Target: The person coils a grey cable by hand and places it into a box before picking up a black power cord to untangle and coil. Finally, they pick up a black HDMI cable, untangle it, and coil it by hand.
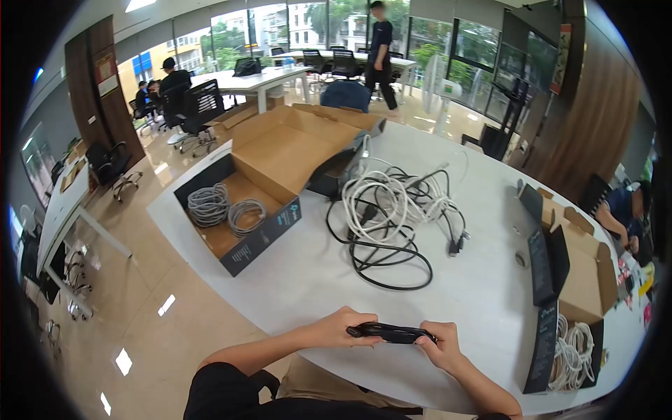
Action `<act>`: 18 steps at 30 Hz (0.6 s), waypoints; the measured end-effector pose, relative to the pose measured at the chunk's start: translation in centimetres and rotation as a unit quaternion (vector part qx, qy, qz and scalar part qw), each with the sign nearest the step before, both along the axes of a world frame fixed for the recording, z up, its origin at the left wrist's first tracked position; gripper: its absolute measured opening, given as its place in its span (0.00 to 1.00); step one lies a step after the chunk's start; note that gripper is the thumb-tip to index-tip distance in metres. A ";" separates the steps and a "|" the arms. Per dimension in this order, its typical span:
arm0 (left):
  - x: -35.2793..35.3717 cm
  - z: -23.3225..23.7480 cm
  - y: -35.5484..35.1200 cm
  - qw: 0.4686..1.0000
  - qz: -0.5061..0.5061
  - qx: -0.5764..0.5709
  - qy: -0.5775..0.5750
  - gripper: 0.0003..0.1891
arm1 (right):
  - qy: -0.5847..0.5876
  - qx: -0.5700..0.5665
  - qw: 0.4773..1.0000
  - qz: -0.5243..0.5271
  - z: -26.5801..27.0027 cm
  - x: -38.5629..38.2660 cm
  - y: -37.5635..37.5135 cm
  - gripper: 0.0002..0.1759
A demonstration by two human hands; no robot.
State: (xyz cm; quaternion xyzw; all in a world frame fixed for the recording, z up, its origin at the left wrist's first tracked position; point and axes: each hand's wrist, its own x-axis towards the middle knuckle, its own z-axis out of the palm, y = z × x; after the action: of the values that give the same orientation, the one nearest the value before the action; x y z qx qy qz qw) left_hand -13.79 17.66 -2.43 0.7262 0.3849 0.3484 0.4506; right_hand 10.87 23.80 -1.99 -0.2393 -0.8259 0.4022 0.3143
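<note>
Near the table's front edge, a folded bundle of black cable [396, 334] is stretched between my two hands. My left hand [346, 327] is closed around its left end. At the other end, my right hand [442, 343] grips it with the thumb on the near side. Farther up the table lies a tangle of white cables [371, 210], with loops of black cable [392, 285] spreading toward me. To its left, an open cardboard box [262, 241] contains coiled grey cables [208, 204].
On the right stands another open box [542, 350] with white cables [574, 353] inside. A small grey roll [521, 260] sits beside it. One person [623, 213] sits at the far right; another person [381, 52] stands at the back. Office chairs [203, 105] and a fan [441, 91] stand beyond the table.
</note>
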 end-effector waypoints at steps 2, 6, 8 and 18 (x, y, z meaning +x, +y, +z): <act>0.8 0.6 -0.5 1.000 0.014 -0.008 -0.023 0.10 | 0.053 0.020 0.998 0.020 0.3 0.4 -0.3 0.19; 1.6 0.9 -0.9 0.996 0.012 0.015 -0.091 0.13 | 0.048 0.004 0.999 -0.010 0.5 0.9 -0.5 0.20; 1.8 0.6 -0.8 0.994 0.006 0.024 -0.104 0.13 | 0.049 0.024 0.998 -0.019 -0.7 1.2 -0.2 0.19; 2.3 -0.9 -0.3 0.995 0.056 -0.056 -0.057 0.08 | -0.001 0.063 0.998 -0.001 -1.0 0.9 1.5 0.16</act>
State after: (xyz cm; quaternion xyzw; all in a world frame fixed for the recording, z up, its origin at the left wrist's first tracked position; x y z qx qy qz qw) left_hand -11.51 17.41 -3.30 0.6562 0.4171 0.3919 0.4918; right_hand 11.76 25.29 -3.03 -0.2199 -0.8497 0.3489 0.3285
